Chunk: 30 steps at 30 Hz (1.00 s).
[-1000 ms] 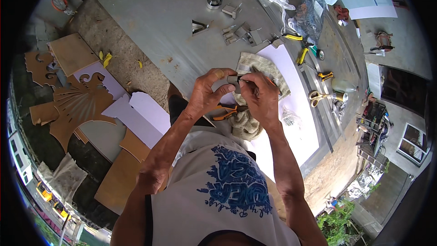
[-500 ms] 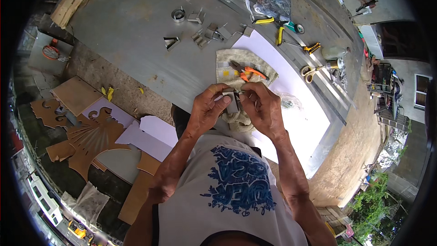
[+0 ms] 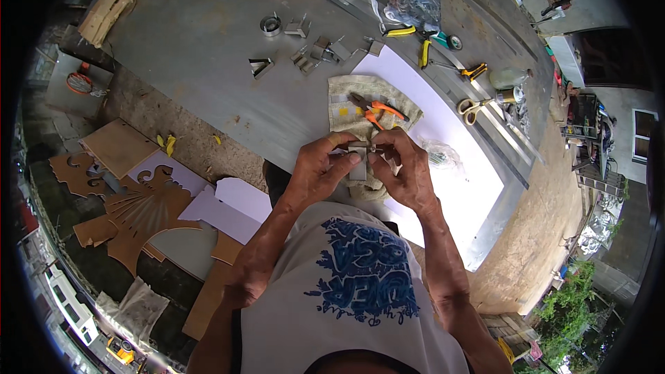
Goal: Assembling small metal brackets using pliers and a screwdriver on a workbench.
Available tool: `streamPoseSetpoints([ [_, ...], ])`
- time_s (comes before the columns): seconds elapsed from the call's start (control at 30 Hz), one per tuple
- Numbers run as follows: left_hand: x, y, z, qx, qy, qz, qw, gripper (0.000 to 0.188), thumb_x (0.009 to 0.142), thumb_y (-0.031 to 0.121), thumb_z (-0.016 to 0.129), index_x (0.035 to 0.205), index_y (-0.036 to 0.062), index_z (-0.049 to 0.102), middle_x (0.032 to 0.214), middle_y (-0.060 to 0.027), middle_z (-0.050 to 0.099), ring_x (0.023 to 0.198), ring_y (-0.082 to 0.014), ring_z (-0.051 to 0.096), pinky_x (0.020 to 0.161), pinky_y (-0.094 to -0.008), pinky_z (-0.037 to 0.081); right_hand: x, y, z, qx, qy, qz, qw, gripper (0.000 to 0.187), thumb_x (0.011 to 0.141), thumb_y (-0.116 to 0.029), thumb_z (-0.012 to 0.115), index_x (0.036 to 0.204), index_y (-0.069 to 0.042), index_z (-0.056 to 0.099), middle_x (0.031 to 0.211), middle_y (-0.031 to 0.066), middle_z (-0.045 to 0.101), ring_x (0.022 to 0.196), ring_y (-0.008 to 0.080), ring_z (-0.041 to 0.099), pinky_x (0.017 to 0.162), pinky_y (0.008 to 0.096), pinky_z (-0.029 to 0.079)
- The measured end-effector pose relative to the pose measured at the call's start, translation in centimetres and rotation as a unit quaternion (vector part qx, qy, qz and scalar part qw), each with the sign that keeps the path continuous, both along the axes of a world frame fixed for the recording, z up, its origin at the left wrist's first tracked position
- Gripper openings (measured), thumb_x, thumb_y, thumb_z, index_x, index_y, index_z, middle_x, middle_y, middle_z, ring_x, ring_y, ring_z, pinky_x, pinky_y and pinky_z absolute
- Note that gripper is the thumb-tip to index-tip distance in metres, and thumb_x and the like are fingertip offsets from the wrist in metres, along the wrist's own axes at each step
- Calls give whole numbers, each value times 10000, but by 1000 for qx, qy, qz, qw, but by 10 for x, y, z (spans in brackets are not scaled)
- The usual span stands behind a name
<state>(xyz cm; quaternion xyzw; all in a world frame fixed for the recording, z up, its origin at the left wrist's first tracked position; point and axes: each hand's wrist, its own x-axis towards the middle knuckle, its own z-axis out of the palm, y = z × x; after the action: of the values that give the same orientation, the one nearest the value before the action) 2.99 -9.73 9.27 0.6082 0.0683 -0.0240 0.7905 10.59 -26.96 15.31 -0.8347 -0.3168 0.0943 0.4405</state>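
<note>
Just in front of my body, my left hand [image 3: 320,172] pinches a small grey metal bracket [image 3: 358,168] between thumb and fingers. My right hand [image 3: 405,172] is closed at the bracket's right side, its fingertips together near the upper end. Something thin and small seems to be between them, but I cannot make it out. Beneath and beyond my hands lies a beige cloth [image 3: 339,119], partly covered by them. Orange-handled pliers [image 3: 377,107] rest on that cloth.
Several similar metal pieces [image 3: 305,62] and a metal ring [image 3: 271,24] sit farther off on the grey metal table [image 3: 208,41]. White sheet material [image 3: 457,187] lies at right. Beyond it are scissors [image 3: 471,111], yellow-handled tools [image 3: 424,54] and a glass jar [image 3: 508,78]. Brown cut-out panels [image 3: 149,211] lie lower left.
The bracket has turned a little and shifted slightly right and toward me. Both hands stay close together around it, with small finger movements.
</note>
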Motion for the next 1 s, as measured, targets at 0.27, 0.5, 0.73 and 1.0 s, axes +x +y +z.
streamPoseSetpoints([
  [0.27,5,-5,-4,-9,7,-8,1000,327,929,43,661,1220,-63,556,1095,-100,652,931,-92,580,805,-225,496,3,-5,1,-21,46,-19,999,66,912,-34,620,958,-11,579,856,115,605,735,262,640,638,367,508],
  [0.5,10,-11,-5,17,-21,10,1000,278,904,63,695,1152,-30,609,983,-104,687,837,-91,638,725,-255,549,3,-9,-3,-9,-2,-18,1000,88,905,-47,645,955,-16,580,828,124,585,729,287,613,640,389,492],
  [0.73,11,-16,-5,23,-51,7,998,273,909,58,684,1156,-26,606,988,-105,688,844,-97,644,743,-264,552,7,-22,-17,-1,-29,-6,1000,62,931,-42,603,980,-8,586,845,114,575,700,224,574,635,337,470],
  [1.0,9,-20,-9,26,-41,-8,999,289,909,101,697,1151,-26,605,974,-101,685,836,-97,644,745,-268,556,-2,-20,-9,7,8,-30,999,53,913,-27,619,949,1,591,820,115,578,693,210,567,625,325,465],
])
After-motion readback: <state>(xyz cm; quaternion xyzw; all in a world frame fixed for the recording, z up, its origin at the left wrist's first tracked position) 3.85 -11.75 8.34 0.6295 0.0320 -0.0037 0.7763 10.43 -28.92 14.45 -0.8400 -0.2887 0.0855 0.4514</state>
